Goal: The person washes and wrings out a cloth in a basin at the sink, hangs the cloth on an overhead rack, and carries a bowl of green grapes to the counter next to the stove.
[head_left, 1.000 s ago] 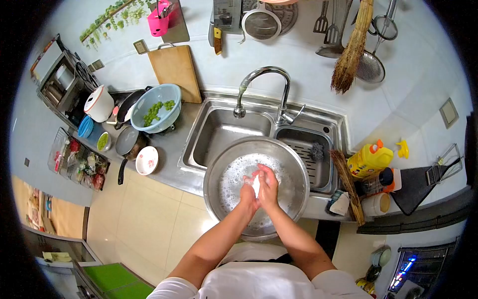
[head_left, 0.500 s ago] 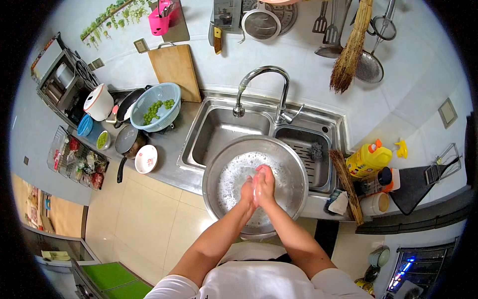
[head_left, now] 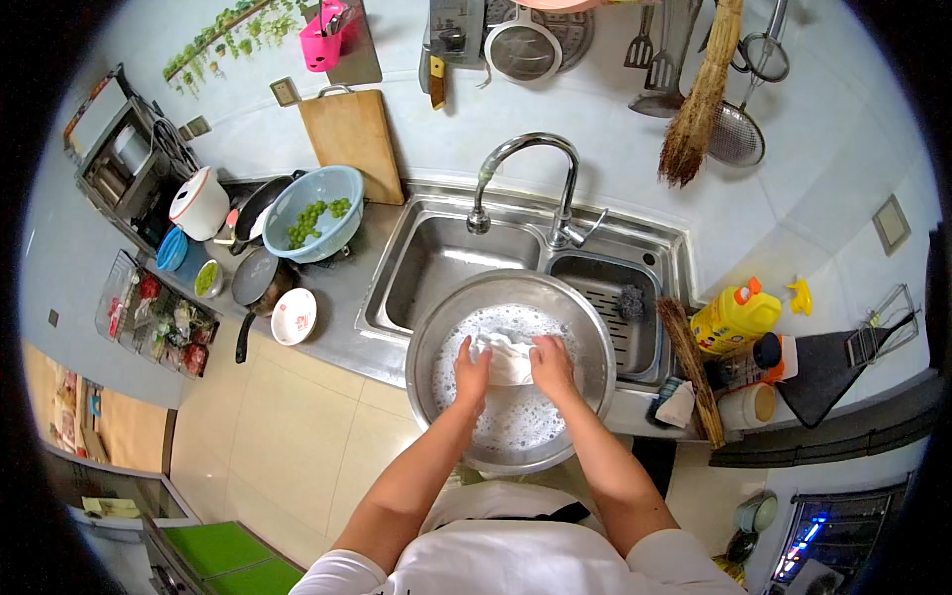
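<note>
A large steel basin (head_left: 426, 362) of soapy water stands in front of the sink, its far part over the sink edge. In it, a wet white cloth (head_left: 511, 365) stretches between my two hands above the suds. My left hand (head_left: 472, 375) grips the cloth's left end, fingers curled round it. At the opposite end, my right hand (head_left: 552, 365) has its fingers closed on the fabric. Foam (head_left: 516, 426) covers much of the water around them.
Behind the basin are the double sink (head_left: 436, 248) and a curved faucet (head_left: 526, 144). To the left sit a blue colander (head_left: 347, 223) with green fruit, a pot (head_left: 260, 278) and a white bowl (head_left: 294, 315). A yellow bottle (head_left: 732, 317) and a straw brush (head_left: 691, 372) lie right.
My hands were pressed together over the basin; now they are apart, with the white cloth spread between them. The cloth was not visible before.
</note>
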Demonstrator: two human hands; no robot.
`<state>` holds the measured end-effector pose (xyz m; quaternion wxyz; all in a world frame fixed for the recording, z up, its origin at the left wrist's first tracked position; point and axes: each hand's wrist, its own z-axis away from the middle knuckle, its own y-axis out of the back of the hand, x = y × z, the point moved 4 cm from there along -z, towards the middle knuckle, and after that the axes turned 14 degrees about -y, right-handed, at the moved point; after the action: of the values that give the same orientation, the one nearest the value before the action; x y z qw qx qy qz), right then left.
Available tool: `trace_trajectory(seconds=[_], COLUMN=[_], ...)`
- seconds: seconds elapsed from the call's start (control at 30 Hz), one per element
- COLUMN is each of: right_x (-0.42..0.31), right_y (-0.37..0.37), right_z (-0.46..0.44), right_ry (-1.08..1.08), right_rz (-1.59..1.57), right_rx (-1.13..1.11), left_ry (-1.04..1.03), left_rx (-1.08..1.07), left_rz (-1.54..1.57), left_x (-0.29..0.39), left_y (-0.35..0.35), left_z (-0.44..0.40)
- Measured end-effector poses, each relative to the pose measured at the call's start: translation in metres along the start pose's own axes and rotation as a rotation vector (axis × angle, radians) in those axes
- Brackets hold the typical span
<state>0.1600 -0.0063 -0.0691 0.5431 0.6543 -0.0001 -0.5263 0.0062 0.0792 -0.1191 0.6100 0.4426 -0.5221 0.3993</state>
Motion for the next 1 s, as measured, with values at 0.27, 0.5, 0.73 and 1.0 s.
trace_trajectory(seconds=[0.27,0.5,0.73,1.0], right_x=[-0.013,-0.01,-0.023,-0.005], right_y=[-0.028,-0.037,-0.008,-0.036], right_z=[0.04,0.033,0.036,0.019], right_ry=[0.146,0.015,0.085,-0.028], right_rz=[0.604,0.616,0.655,-0.186], right_rx=[-0.403,-0.595,-0.527,-0.566], left_ry=[-0.288,-0.094,-0.215,0.392], left_rx=[-0.57,-0.745,-0.671,-0.049], left_rz=[-1.132,-1.168,-1.149,0.319], left_x=[0.039,0.022,0.018,0.003], left_y=[-0.011,-0.006,0.003,0.008], left_z=[0.031,0.031,0.019,0.014])
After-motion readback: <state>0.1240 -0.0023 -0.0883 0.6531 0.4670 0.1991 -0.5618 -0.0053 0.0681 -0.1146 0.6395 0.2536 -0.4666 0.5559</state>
